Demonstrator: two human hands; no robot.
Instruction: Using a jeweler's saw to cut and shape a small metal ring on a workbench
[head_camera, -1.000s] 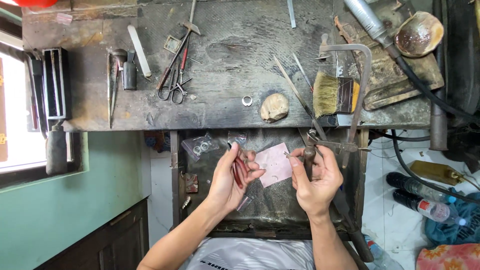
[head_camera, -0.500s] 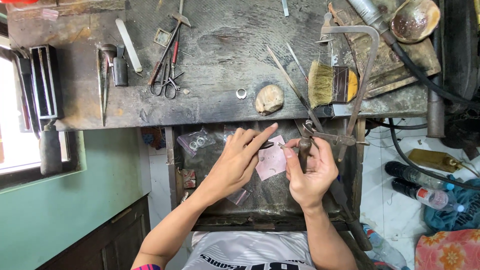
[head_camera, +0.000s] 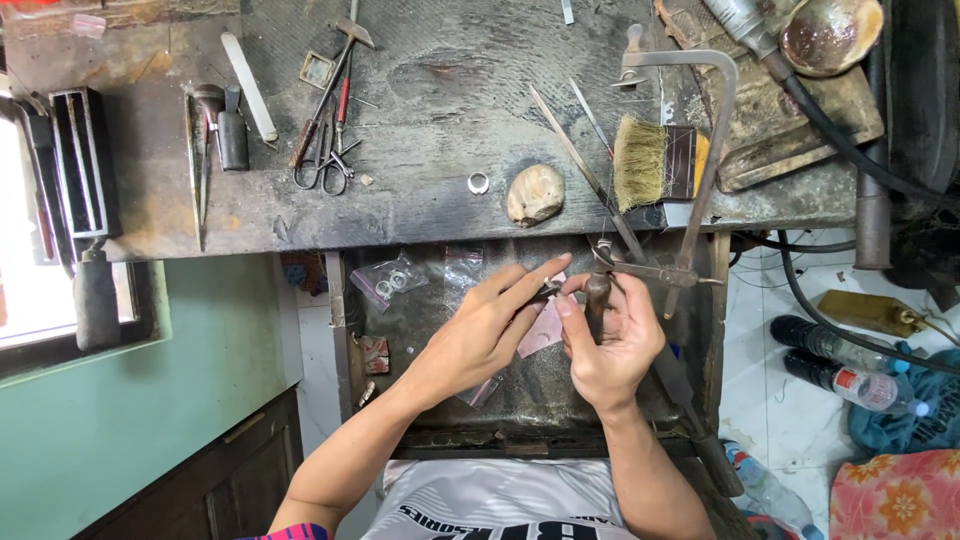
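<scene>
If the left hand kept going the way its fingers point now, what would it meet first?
Probably the right hand. The left hand points right and slightly up, its fingertips almost at the right thumb and the dark tool handle; depth between them is unclear.

I can't make out the tiny piece pinched between my left hand (head_camera: 480, 335) and right hand (head_camera: 612, 335); my fingers cover it. The pink paper (head_camera: 541, 330) beneath them is half hidden.

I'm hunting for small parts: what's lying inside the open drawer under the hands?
In the drawer: clear bags holding rings, a pink paper, a small red piece. Hands cover the rest.
</scene>
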